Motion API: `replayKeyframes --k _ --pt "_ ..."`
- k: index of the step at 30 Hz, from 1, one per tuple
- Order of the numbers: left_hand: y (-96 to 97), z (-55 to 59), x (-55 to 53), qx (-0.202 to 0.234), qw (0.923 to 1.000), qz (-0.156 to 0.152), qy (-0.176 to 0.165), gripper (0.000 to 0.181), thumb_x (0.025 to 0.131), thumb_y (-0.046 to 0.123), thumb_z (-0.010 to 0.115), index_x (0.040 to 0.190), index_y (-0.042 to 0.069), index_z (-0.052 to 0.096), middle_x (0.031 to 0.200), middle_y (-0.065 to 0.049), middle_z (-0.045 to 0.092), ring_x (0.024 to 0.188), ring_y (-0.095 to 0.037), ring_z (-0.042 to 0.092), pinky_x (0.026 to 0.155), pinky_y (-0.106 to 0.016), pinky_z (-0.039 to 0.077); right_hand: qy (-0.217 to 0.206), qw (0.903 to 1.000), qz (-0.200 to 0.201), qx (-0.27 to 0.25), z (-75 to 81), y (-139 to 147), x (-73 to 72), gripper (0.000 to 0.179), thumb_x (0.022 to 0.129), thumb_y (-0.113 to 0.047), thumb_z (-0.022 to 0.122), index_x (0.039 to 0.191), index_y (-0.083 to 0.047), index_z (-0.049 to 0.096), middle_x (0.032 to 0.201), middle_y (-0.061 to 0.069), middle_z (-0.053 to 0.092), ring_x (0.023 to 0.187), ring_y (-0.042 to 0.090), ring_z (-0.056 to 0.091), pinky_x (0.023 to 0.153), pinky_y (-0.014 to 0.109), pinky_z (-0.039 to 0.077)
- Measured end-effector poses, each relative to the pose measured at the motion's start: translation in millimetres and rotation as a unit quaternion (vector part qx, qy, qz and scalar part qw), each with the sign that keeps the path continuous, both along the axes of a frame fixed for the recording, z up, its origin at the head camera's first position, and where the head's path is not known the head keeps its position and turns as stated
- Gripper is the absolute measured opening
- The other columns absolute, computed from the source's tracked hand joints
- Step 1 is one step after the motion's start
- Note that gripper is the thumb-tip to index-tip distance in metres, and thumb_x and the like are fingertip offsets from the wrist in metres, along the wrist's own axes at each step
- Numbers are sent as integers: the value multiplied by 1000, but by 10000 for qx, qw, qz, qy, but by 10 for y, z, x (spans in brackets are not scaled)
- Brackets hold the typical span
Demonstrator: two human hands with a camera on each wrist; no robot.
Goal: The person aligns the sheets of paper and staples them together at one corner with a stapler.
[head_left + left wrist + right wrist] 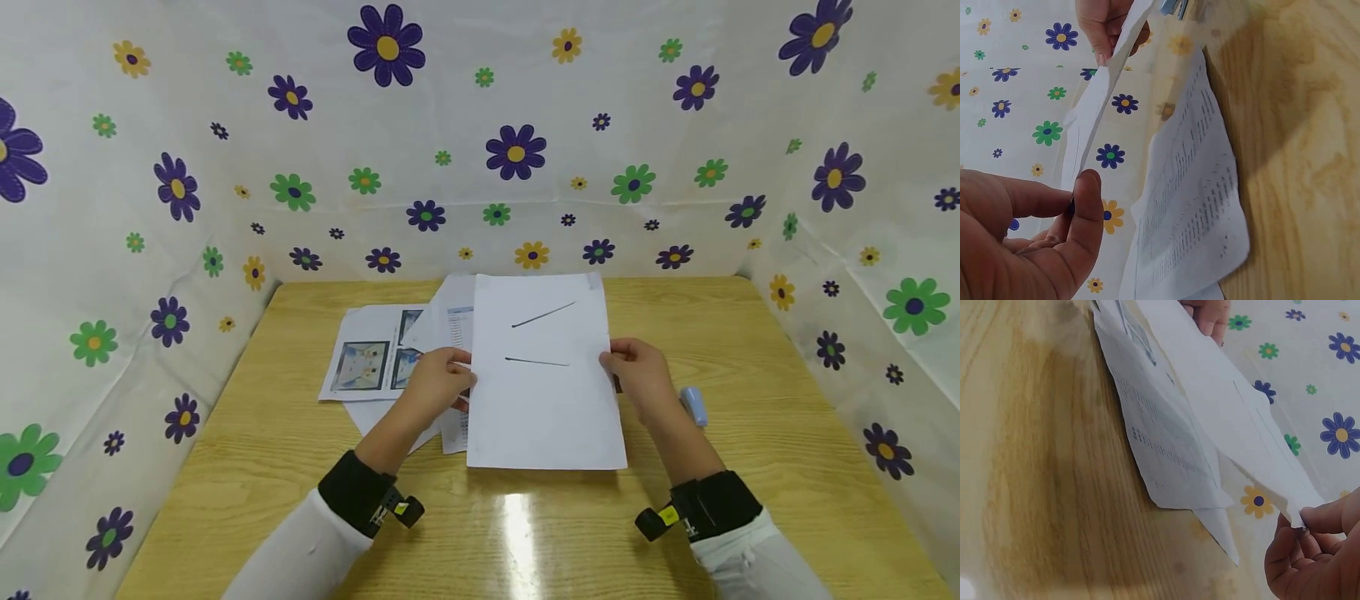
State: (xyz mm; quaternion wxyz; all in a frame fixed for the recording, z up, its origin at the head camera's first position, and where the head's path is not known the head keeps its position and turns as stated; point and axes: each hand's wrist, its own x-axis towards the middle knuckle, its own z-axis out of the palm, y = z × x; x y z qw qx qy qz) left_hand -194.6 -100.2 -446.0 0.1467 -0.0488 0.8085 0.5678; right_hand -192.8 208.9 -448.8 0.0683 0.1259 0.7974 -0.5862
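Observation:
A white sheet of paper (543,417) with two dark drawn lines is held up over the table by both hands. My left hand (437,382) pinches its left edge between thumb and fingers. At the opposite edge, my right hand (640,375) pinches it the same way. The left wrist view shows the sheet (1088,119) nearly edge-on, raised off the table. Behind and left of it lie printed papers (360,367), some with pictures and some with text, partly hidden by the sheet and the left hand.
A small light-blue stapler-like object (693,406) lies just right of the right hand. The wooden table (247,467) meets a flower-patterned cloth (450,108) at its back and sides. Each wrist wears a black band with a small camera.

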Motion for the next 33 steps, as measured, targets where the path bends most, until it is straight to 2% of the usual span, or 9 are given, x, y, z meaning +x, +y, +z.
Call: replayKeyframes --k 6,15,25,33 --pt "-81 -59 90 -4 10000 -25 -96 30 97 8 67 125 0 60 100 -14 71 77 -22 70 61 -33 60 88 9998 143 50 -50 -61 44 38 103 -16 61 135 4 56 115 15 63 93 18 62 73 22 55" --pt "-137 -121 181 -377 9990 -214 -70 27 95 7 69 119 0 61 89 -11 67 69 -21 68 60 -33 60 117 9996 110 221 -141 -133 83 34 102 -13 62 130 5 60 109 16 66 85 16 63 67 24 54" --pt "-168 -222 211 -465 9979 -432 -122 25 94 7 69 116 -2 61 87 -12 72 62 -21 70 57 -34 60 0 9980 215 602 -273 -154 113 33 101 -16 64 129 3 62 108 14 65 88 19 60 67 24 53" --pt "-158 -265 222 -515 9977 -408 -176 24 93 6 70 114 -2 61 85 -13 71 57 -21 69 56 -34 60 16 9970 276 717 -349 -153 99 33 101 -14 64 128 4 62 107 13 65 90 19 60 70 25 52"
